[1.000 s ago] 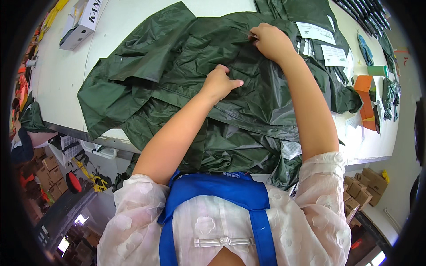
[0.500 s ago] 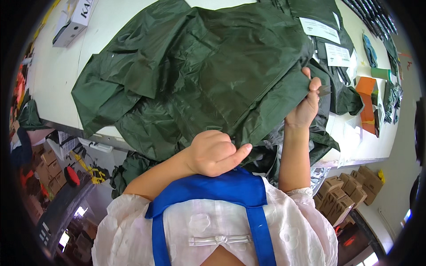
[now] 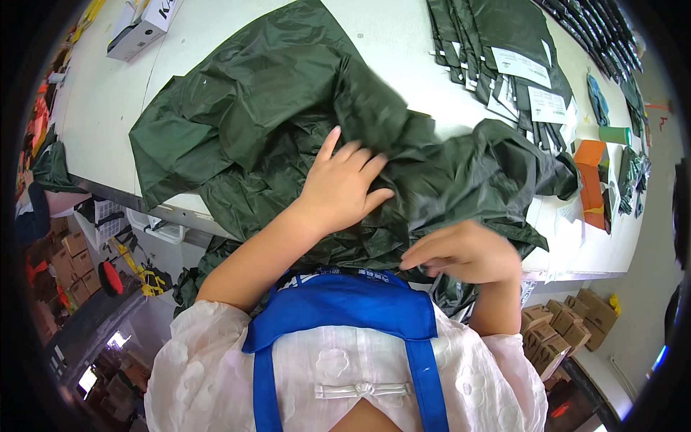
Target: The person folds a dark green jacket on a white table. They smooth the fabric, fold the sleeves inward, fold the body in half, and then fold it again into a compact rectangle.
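Head view: a crumpled dark green garment [image 3: 273,122] lies across the white table [image 3: 403,43] and spills over the table's near edge. The left hand [image 3: 342,183] spreads open over the fabric; the right hand [image 3: 468,252], fingers curled and blurred, hovers by the table's near edge, its grip indeterminable. Visible tabletop separates the garment from a stack of dark green pieces [image 3: 515,32] at the table's far right.

The green garment [image 3: 237,108] has bunched up, uncovering more tabletop [image 3: 399,36].
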Motion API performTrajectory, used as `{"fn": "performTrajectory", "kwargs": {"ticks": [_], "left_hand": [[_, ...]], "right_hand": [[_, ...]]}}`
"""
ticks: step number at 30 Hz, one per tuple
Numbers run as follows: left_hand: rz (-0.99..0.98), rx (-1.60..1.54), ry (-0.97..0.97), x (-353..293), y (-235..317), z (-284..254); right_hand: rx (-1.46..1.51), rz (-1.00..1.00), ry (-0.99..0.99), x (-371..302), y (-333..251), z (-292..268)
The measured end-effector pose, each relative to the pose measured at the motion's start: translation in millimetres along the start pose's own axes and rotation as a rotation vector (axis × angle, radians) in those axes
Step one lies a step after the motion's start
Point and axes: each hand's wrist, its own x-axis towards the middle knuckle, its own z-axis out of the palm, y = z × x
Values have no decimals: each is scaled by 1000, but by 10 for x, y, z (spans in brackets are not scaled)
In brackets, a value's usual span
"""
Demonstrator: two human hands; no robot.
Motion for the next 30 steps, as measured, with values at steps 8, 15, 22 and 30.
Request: {"fn": "performTrajectory", "kwargs": {"ticks": [8, 15, 22, 30], "left_hand": [[-115, 140, -319, -323, -107, 169], [-275, -200, -357, -398, -438, -377], [-60, -781, -251, 792, 637, -323], [202, -596, -85, 617, 798, 402]], "right_hand": [[-978, 630, 950, -130, 1468, -1380], [-725, 39, 1375, -456, 647, -386], [-852, -22, 576, -113, 481, 864], [-262, 109, 1639, -545, 766, 470]]}}
